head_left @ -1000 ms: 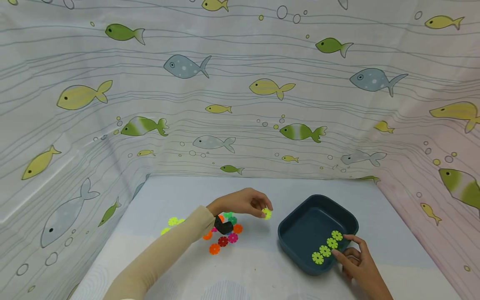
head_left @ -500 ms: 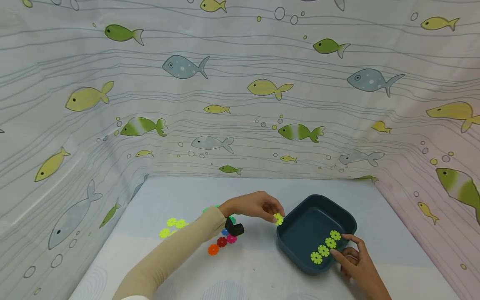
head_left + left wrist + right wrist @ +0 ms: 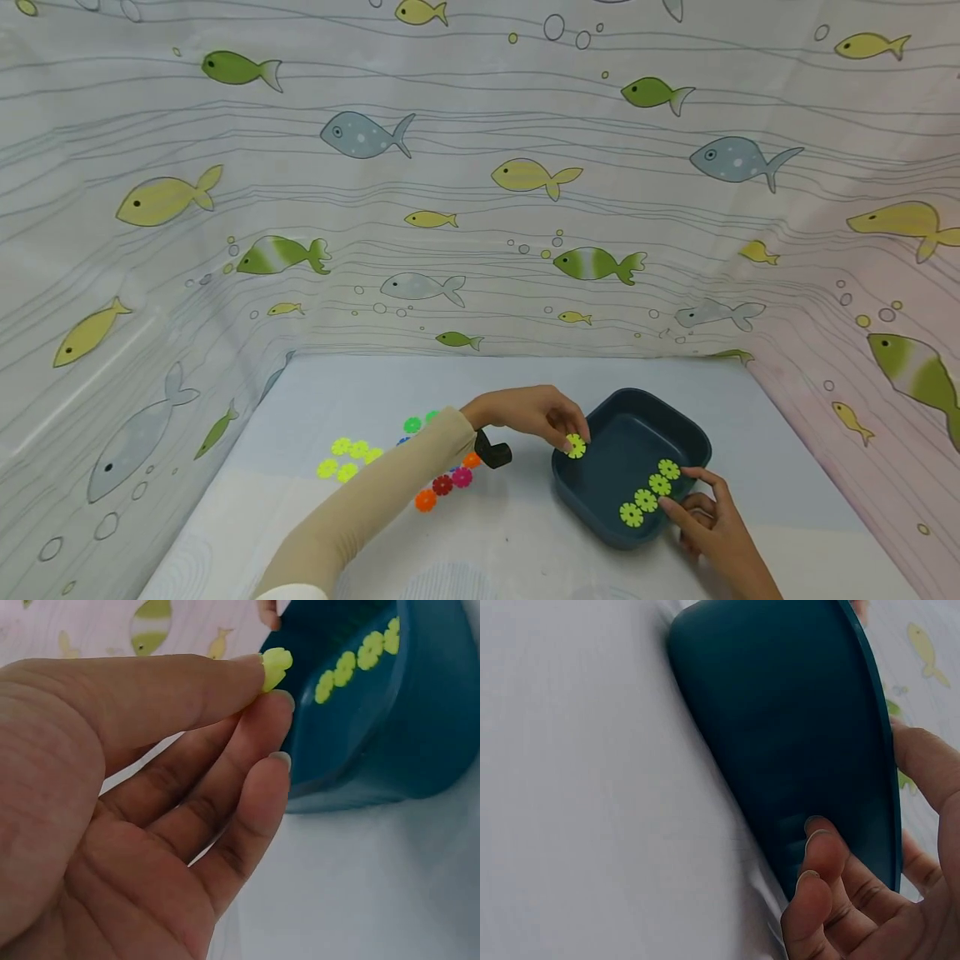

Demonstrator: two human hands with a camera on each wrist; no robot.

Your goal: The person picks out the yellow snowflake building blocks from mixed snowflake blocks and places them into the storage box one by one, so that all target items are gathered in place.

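Note:
My left hand (image 3: 534,412) pinches a yellow-green notched disc (image 3: 576,447) between thumb and forefinger, above the left rim of a dark blue plastic tub (image 3: 611,433). The left wrist view shows the same disc (image 3: 276,669) edge-on at the fingertips, the other fingers loosely curled. Inside the tub, a row of several similar discs (image 3: 646,500) lies along the right side. At that side my right hand (image 3: 716,521) grips the tub's wall, thumb and forefinger over the rim. In the right wrist view its other fingers (image 3: 829,855) curl against the tub's outside (image 3: 780,720).
Left of the tub, several yellow-green discs (image 3: 347,472) lie on the white table (image 3: 517,542). Nearer the left forearm are orange discs (image 3: 425,500), a dark red disc (image 3: 442,485), a pink disc (image 3: 462,477) and green ones (image 3: 412,425). A fish-patterned curtain (image 3: 480,250) encloses the table.
My left hand has moved right with the pinched disc, from beside the tub to above its left rim. My right hand keeps its place at the tub's right side.

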